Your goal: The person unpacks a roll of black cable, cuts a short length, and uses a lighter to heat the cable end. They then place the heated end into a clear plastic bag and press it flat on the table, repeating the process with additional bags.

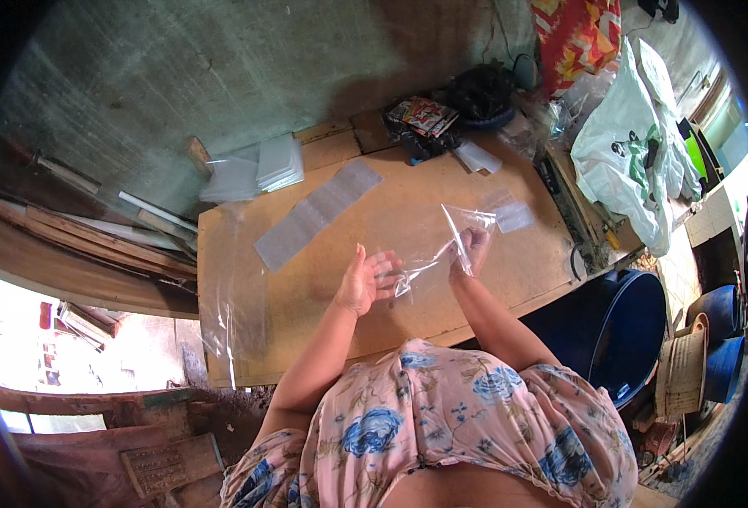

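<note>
Over the middle of the wooden tabletop [306, 313], my right hand [474, 248] is closed on a piece of clear plastic film [431, 269]. The film is crumpled and shiny, and it stretches left from that fist toward my left hand [369, 281]. The left hand is open, palm turned inward and fingers apart, with the film's end by its fingertips; whether they touch is unclear. A long greyish translucent plastic strip [319, 213] lies flat beyond the left hand. Just past the right fist rests a small translucent plastic piece [514, 217].
Stacked translucent sheets [280, 164] stand at the back left. Another clear film [232, 313] hangs over the table's left edge. Black bags [480, 95] sit at the back. To the right are a white-green plastic bag [624, 144] and a blue barrel [632, 330].
</note>
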### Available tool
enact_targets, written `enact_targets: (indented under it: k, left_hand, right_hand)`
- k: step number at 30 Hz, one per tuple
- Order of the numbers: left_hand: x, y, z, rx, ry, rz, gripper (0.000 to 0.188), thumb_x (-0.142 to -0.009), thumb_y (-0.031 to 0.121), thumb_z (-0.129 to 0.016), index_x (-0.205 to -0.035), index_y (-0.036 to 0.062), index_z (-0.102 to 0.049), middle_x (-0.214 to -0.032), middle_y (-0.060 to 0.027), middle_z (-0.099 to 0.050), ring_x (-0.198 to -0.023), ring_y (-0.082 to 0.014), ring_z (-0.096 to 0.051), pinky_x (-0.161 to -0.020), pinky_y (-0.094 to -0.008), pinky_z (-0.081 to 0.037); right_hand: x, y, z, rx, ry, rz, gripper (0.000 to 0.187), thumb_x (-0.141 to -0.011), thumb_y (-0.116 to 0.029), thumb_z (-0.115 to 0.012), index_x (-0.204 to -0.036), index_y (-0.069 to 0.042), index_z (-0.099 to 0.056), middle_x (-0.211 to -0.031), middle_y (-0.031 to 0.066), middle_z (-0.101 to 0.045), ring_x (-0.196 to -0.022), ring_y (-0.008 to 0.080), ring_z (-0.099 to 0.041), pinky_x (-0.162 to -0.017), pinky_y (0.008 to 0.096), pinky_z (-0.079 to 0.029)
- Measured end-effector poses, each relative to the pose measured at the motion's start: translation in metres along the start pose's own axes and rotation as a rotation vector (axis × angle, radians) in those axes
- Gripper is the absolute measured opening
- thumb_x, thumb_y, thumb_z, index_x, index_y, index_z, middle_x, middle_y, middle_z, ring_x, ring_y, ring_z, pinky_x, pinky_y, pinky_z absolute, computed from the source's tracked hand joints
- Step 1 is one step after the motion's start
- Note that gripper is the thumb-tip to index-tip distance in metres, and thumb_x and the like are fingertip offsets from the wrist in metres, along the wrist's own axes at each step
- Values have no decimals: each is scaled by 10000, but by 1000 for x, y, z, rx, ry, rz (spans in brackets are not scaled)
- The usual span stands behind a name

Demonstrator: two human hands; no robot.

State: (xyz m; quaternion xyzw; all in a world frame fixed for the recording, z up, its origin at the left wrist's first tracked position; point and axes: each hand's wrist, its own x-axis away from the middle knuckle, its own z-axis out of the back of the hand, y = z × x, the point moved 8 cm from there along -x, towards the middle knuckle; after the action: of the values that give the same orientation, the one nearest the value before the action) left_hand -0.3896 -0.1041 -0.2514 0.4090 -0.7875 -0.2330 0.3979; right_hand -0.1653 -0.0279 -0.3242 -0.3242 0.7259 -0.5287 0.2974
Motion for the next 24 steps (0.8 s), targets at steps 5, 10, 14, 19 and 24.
enact_targets:
  k: [5,10,14,19,24]
  left_hand:
    - [-8,-11,21,-404,170,-41,290,-868,317,-479,-997,63,-537,-892,-46,-584,-722,-140,-579,-625,-277,-484]
    - [-18,-2,67,-966,465,-73,219,-859,251,-494,-857,48,-578,-674,-53,-592,-471,-134,-526,-469,-290,-433]
    - [-19,-2,73,-1032,443,-108,256,-854,272,-500,-781,42,-585,-570,-8,-514,-479,-105,-467,-449,-284,-377]
    - [-33,1,79,-1202,344,-5,347,-776,367,-597,-783,20,-615,-650,-55,-593,-603,-131,-555,-554,-274,-435]
    - [-25,43,102,-1676,352,143,446,-606,477,-706,-764,63,-657,-796,-117,-649,-762,-229,-621,-694,-338,-477]
  right_hand:
    - [-5,24,17,125,44,-117,148,-812,-95,-500,-938,-35,-450,-702,56,-479,-575,146,-478,-522,278,-417]
    - [8,-22,32,497,93,105,618,-685,-110,-686,-1192,-50,-336,-1069,119,-435,-875,196,-479,-736,346,-436]
    - [55,-94,3,907,-394,949,736,-617,-123,-740,-1232,-36,-346,-1205,157,-383,-1003,284,-431,-846,388,-387]
    - [27,18,21,654,-640,269,193,-729,-192,-656,-822,-55,-557,-891,158,-548,-759,282,-546,-624,369,-440]
    - [4,0,16,41,-157,-881,145,-801,-139,-556,-750,-3,-544,-531,59,-515,-437,174,-506,-393,272,-388]
